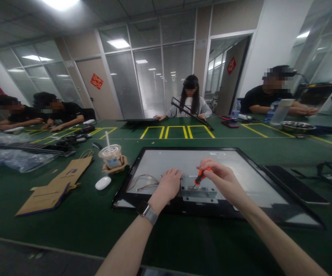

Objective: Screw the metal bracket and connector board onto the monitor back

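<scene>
A flat monitor panel [240, 172] lies back-side up on the green table in front of me, with a black frame and a silver metal rear. My right hand [222, 178] is closed round an orange-handled screwdriver [200, 176], its tip pointing down at a small metal bracket [199, 192] near the panel's front edge. My left hand [170, 184], a watch on its wrist, rests with curled fingers on the panel just left of the bracket. Thin coloured wires [142, 183] loop across the panel to the left of that hand.
An iced drink cup with a straw [111, 155], a white mouse [103, 183] and a brown paper bag [56, 188] lie to the left. A black bezel frame [295, 184] lies to the right. Several other people sit at the far side and ends of the table.
</scene>
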Demonstrator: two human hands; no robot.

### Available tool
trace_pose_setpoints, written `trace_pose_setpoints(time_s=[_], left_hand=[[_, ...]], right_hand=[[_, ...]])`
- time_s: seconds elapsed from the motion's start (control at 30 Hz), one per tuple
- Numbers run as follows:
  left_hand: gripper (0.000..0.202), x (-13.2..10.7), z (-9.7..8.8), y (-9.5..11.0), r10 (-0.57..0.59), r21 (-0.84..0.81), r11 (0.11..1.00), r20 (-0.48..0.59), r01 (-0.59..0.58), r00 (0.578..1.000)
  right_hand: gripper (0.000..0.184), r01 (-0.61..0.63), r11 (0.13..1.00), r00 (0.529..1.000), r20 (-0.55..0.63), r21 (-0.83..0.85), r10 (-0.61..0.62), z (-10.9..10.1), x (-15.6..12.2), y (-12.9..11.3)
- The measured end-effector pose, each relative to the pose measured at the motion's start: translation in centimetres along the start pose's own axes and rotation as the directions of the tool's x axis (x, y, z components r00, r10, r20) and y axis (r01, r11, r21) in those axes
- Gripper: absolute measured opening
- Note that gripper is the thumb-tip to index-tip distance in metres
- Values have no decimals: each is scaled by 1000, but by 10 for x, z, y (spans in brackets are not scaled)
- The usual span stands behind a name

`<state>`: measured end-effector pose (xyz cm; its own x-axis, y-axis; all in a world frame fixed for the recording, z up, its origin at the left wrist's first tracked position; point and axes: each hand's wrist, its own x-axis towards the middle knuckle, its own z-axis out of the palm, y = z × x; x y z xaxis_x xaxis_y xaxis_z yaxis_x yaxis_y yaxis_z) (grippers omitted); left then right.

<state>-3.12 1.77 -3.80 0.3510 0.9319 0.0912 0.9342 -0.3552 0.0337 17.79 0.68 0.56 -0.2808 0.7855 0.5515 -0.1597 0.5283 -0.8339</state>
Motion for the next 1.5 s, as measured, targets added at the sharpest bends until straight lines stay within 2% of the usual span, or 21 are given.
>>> trace_pose_setpoints(time_s=[0.23, 0.4, 0.57, 0.73, 0.87, 1.03, 1.13, 1.37, 1.5], left_hand=[[46, 1, 6, -3, 26, 0, 1000, -22, -26, 999], [46, 0, 4, -3, 19, 2, 1000, -19, -18, 1000], [44, 1, 4, -2, 10, 1, 1000, -21, -10, 1000], [43, 1, 4, -2, 15, 4, 1000, -21, -15, 1000], [44, 0, 3, -1, 14, 6, 1000, -16, -14, 1000], [41, -2, -1, 1, 6, -11, 1000, -11, -6, 1000], [41, -2, -1, 1, 2, -15, 1000, -9, -2, 1000], [44, -1, 3, -1, 8, -10, 1000, -16, -8, 1000], [45, 0, 4, -2, 15, -10, 1000, -17, -15, 1000]], right_hand=[[30, -12, 987, 1000, 6, -162, 13, -3, 1, -4], [28, 23, 975, 999, -27, -220, -30, -3, 2, -2], [16, 123, 948, 986, -68, -295, -149, -2, 3, -1], [25, 162, 914, 982, -30, -372, -187, 0, 0, -3], [32, 123, 936, 992, 3, -331, -129, 0, -3, -1], [13, 138, 925, 981, -80, -355, -177, 1, -1, -1], [13, 136, 942, 979, -106, -308, -176, 2, 1, -4], [27, -7, 992, 999, -34, -122, 3, -2, 0, 0], [26, -49, 998, 999, -17, -42, 48, -4, 0, 5]])
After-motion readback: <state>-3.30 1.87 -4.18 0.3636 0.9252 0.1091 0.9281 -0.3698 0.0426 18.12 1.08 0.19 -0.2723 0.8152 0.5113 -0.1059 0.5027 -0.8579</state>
